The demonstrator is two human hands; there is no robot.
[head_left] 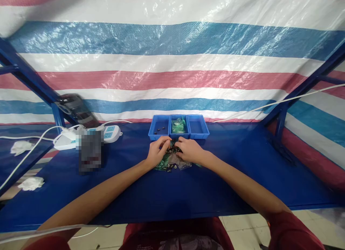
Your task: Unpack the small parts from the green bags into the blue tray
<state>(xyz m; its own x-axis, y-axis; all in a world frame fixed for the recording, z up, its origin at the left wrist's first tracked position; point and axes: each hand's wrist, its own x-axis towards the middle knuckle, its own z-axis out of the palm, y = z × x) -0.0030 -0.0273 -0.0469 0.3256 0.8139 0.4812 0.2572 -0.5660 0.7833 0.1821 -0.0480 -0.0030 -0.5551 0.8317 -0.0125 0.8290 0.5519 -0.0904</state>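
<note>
My left hand (157, 151) is at the left side of a pile of small dark parts (170, 167), its thumb and fingers bent together; what lies between them is too small to make out. From the right, my right hand (191, 150) reaches into the same pile with fingers curled down onto it, and their tips are partly hidden. Under and around the parts lie a green plastic bag (162, 164) and a clear plastic bag (183, 164). Just beyond both hands stand three blue bins: the left bin (151, 129) holds a few small dark pieces, the middle bin (179, 135) green plastic bags.
The right bin (198, 127) adjoins the middle one. Leftward on the blue table (167, 199) are a white power strip (114, 133) with cables, a blurred dark object (91, 153) and a dark bottle (78, 108). Crumpled white tissue (31, 183) lies far left. Striped sheeting hangs behind.
</note>
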